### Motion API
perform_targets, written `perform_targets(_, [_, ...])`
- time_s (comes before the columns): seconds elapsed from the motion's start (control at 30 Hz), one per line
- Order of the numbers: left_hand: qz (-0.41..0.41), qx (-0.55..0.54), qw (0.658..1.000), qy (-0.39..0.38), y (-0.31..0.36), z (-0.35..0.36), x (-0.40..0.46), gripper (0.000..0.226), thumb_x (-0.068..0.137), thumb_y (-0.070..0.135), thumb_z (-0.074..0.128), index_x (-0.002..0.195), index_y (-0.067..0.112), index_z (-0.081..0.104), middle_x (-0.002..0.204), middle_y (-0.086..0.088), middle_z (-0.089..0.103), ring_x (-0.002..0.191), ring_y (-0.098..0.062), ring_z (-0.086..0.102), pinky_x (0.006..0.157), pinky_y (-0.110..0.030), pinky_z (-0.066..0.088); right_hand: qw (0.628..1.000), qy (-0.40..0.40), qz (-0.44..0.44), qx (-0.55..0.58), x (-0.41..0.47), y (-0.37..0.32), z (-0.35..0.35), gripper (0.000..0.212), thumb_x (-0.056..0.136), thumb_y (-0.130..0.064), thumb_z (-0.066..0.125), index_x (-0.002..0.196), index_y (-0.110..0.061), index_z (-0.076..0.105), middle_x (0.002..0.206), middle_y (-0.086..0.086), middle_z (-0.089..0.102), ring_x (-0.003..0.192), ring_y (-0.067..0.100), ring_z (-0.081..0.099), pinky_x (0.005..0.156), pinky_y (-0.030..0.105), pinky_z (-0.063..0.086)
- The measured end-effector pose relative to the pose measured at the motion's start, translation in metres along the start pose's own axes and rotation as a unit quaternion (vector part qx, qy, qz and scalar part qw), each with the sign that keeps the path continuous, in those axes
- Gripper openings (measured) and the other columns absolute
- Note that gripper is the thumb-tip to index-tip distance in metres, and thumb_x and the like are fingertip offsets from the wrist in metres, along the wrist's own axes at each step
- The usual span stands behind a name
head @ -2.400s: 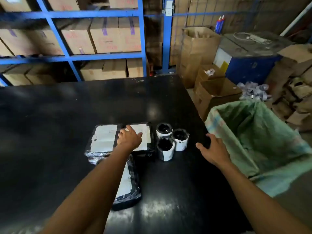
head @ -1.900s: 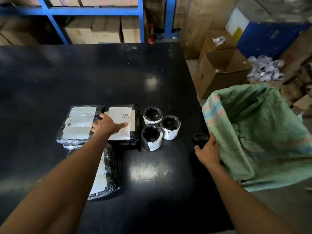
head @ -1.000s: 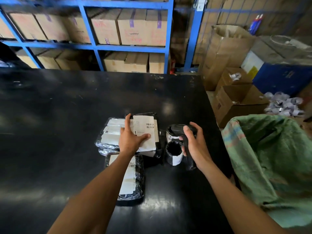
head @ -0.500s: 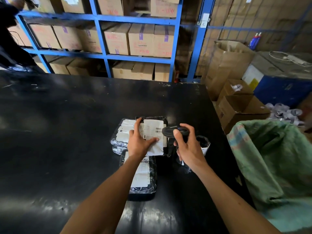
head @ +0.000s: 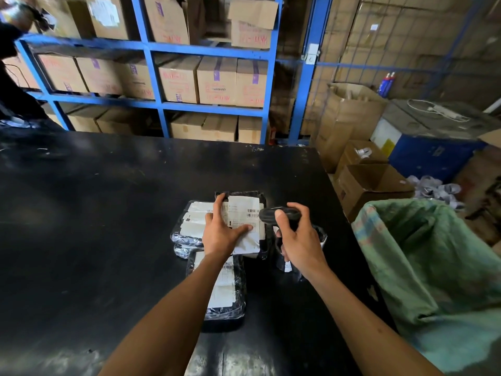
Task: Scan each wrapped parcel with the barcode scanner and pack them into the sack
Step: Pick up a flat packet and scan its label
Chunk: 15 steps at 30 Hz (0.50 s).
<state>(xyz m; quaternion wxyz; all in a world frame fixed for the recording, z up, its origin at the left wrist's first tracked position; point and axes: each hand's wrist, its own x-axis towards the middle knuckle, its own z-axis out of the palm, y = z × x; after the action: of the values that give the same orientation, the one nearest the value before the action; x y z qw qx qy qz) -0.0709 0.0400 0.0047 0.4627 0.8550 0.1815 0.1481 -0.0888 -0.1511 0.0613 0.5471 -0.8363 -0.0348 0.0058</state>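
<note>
- Nearest the person, a long wrapped parcel [head: 226, 291] is lying flat on the black table [head: 95, 213], its white label partly hidden under the left forearm; the print on it is too small to read.
- The left hand [head: 221, 233] is pressing down with spread fingers on the white label of the parcel being scanned [head: 245, 222], holding it flat on the table; two barcode strips are showing near the label's right edge, but no writing on it is legible.
- The right hand [head: 298, 240] is wrapped around the grip of the black barcode scanner [head: 279, 214], whose head is pointing at those barcode strips from just beside them.
- Partly hidden under the right hand, small round parcels [head: 317, 234] are waiting on the table.
- Just left of the pressed parcel, another flat parcel [head: 191, 223] is lying with blank-looking white labels.
- The step in hand appears to be the scan itself; next, the parcel probably needs lifting and carrying right, into the sack.
- The green sack [head: 433, 253] is standing open at the table's right edge, its mouth facing the person.
- Beyond the table, cardboard boxes [head: 214, 82] are sitting on blue shelves [head: 208, 107]; they are carrying red print too faint to read.
</note>
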Motion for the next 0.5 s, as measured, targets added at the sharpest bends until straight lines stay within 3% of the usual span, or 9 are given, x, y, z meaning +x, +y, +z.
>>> perform_targets(0.13, [0.004,-0.005,1.0,0.006,0.003,-0.001,0.0,0.106,0.062,0.046,0.094,0.144,0.05,0.028,0.117,-0.001,0.05,0.092,-0.018,0.056,0.077,-0.042,0.059,0.999,-0.013,0.01,0.047,-0.005,-0.011,-0.005,0.034,0.099,-0.058,0.051,0.128,-0.042,0.043,0.088,0.007,0.071,0.048,0.02,0.062,0.047,0.032,0.053])
perform_targets(0.5, [0.007,-0.003,1.0,0.003,0.008,-0.005,0.001,0.105,0.063,0.044,0.093,0.144,0.05,0.027,0.116,0.0,0.048,0.091,-0.018,0.056,0.078,-0.043,0.06,0.999,0.014,0.019,0.031,0.0,-0.017,-0.001,0.036,0.099,-0.054,0.053,0.13,-0.039,0.042,0.087,0.01,0.069,0.051,0.021,0.065,0.045,0.032,0.055])
